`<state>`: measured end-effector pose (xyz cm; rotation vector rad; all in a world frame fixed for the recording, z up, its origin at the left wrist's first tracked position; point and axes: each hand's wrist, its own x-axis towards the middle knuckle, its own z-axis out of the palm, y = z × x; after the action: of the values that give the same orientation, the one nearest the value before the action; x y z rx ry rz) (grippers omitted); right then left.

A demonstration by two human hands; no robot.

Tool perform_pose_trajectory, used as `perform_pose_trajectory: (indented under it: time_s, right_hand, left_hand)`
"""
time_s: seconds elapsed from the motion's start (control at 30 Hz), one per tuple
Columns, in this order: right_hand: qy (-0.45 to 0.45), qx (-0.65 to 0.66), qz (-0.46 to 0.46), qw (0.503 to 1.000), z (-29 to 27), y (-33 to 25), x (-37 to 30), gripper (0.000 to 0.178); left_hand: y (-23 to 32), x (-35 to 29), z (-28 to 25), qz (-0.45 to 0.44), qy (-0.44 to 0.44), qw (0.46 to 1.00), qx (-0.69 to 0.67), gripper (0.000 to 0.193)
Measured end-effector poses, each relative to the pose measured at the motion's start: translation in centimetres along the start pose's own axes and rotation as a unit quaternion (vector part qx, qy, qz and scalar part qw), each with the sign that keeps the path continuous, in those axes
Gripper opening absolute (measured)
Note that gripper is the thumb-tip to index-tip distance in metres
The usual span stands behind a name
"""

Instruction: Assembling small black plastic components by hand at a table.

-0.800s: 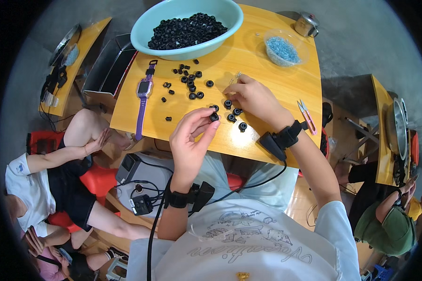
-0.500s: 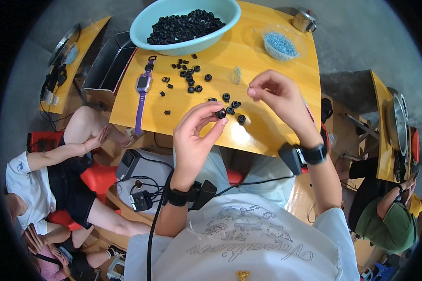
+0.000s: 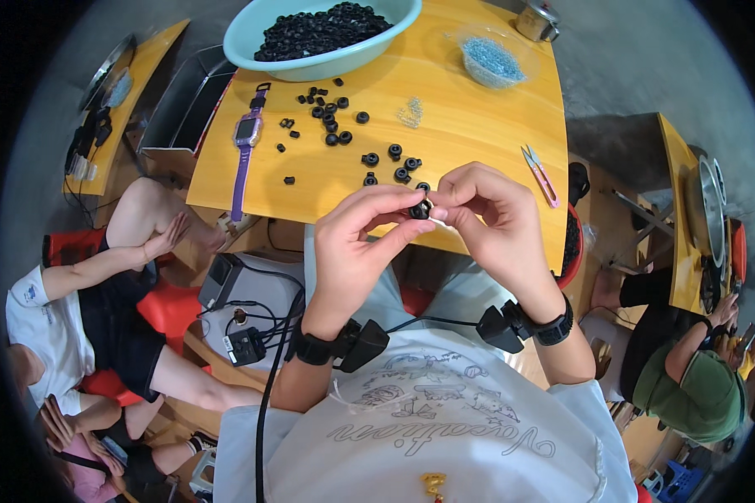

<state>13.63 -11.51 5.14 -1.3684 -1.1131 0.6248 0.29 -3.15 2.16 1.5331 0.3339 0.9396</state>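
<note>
Between the thumb and fingers of my left hand (image 3: pixel 361 243) is a small round black plastic part (image 3: pixel 419 210). My right hand (image 3: pixel 493 220) is closed in a pinch against the same part, and whatever its fingertips hold is too small to make out. A light glint shows at the part's opening. Just beyond my hands, several similar black round parts (image 3: pixel 402 175) lie on the yellow table (image 3: pixel 495 134). Farther left are more black rings (image 3: pixel 331 139) and smaller black pieces (image 3: pixel 289 180). A little pile of clear, shiny bits (image 3: pixel 410 112) lies past them.
A pale blue basin (image 3: pixel 327 63) full of black parts stands at the far left. At the far right are a bowl of bluish bits (image 3: pixel 492 62) and a metal cup (image 3: pixel 537 20). Pink-handled snips (image 3: pixel 541 177) and a purple watch (image 3: pixel 246 138) lie near the sides. Other people sit nearby.
My right hand has come down and left from above the table to meet the black part in my left hand. The left hand has shifted slightly right. The pink-handled snips are now uncovered.
</note>
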Motion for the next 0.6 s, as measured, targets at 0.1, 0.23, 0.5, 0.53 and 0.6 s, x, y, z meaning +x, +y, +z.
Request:
perform_pose_trajectory:
  time_s: [0.1,0.23,0.5,0.53,0.6]
  right_hand:
    - [-0.04,-0.011,0.042,0.998,0.3,-0.3,0.7,0.005]
    - [-0.111,0.023,0.038,0.993,0.5,0.5,1.8,0.01]
    - [-0.12,-0.025,0.093,0.988,2.7,2.8,5.3,0.041]
    - [-0.124,-0.104,0.104,0.981,3.3,2.0,6.2,0.037]
    - [-0.127,-0.15,0.045,0.979,4.9,3.2,8.0,0.035]
  left_hand:
    - [-0.2,-0.1,-0.7,0.006,-0.001,1.0,0.026,0.026]
    - [-0.4,-0.6,-1.7,-0.029,0.034,0.998,-0.045,0.026]
    - [-2.2,-0.1,-3.4,-0.05,0.162,0.981,-0.091,0.028]
    - [-2.3,-0.2,-3.4,-0.05,0.161,0.982,-0.09,0.028]
    - [-2.4,-0.5,-3.4,-0.02,0.206,0.974,-0.096,0.028]
